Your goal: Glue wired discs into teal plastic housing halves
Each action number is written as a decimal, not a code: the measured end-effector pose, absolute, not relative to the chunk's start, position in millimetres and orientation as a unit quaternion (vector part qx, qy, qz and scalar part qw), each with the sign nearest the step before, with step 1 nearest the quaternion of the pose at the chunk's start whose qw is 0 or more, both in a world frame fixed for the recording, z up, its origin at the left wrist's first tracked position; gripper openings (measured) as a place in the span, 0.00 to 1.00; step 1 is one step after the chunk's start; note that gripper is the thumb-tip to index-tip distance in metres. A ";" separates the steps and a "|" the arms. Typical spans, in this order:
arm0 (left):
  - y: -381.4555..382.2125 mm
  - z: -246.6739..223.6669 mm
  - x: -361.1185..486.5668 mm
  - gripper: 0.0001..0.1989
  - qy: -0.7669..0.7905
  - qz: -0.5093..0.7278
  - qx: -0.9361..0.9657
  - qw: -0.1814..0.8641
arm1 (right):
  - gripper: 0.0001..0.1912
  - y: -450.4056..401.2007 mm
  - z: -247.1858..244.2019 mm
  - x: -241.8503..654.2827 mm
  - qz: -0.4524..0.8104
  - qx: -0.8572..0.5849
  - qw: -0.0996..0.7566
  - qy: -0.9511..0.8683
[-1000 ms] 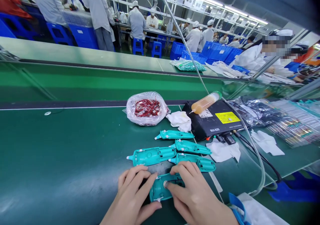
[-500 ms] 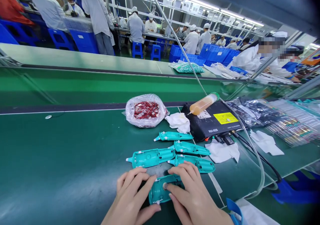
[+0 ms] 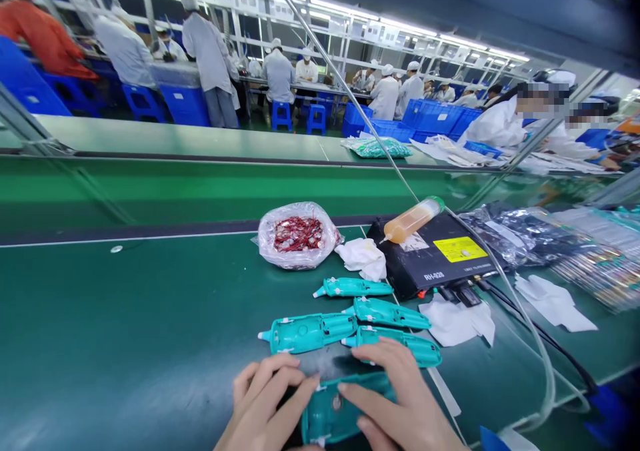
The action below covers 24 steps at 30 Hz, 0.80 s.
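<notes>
A teal plastic shell lies open side up on the green table, with a small round metal disc inside it. My left hand grips the shell's left end. Over its right part is my right hand, fingers curved around the edges and one fingertip just above the disc. Beyond my hands lie several similar teal shells, among them a wide one and a narrow one.
Behind the shells sit a plastic bag of red wires, white tissue and a black box bearing an amber syringe. A clear tube and black cables run at the right. People work across the bench.
My right index fingertip has lifted off the disc and shifted up. The view has tilted slightly, so the shells and my hands appear lower in the picture.
</notes>
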<state>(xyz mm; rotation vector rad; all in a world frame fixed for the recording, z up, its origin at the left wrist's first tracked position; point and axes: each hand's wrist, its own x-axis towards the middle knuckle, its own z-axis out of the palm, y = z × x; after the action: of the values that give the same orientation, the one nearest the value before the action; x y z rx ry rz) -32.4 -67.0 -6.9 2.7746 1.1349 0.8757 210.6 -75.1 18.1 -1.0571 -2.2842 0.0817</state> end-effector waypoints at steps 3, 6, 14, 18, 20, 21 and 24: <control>-47.5 15.1 -62.7 0.23 0.377 0.268 0.886 0.003 | 0.13 -73.5 30.0 237.5 0.036 -0.416 0.360 -0.835; -7.2 57.9 -104.1 0.20 0.430 0.251 0.867 -0.028 | 0.11 -67.5 39.7 255.9 0.046 -0.451 0.407 -0.793; 120.8 112.5 -134.6 0.29 0.654 0.214 0.723 -0.060 | 0.07 -55.1 39.0 248.7 0.094 -0.448 0.436 -0.774; 159.9 93.3 -111.0 0.27 0.682 0.242 0.682 -0.106 | 0.07 -60.4 32.2 251.2 0.142 -0.441 0.425 -0.778; 165.1 86.9 -93.3 0.20 0.661 0.233 0.706 -0.106 | 0.07 -61.1 29.9 253.9 0.150 -0.434 0.430 -0.777; 163.7 84.3 -83.5 0.17 0.639 0.216 0.732 -0.097 | 0.07 -60.7 29.1 254.9 0.154 -0.433 0.429 -0.778; 148.6 74.5 -54.5 0.12 0.558 0.137 0.816 -0.060 | 0.06 -58.0 28.3 254.0 0.172 -0.433 0.413 -0.783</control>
<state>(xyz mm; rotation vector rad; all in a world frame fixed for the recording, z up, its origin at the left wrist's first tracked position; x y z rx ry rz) -54.5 148.6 74.5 2.6679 1.8230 0.4467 254.0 -58.0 28.3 -1.0890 -1.9681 0.4326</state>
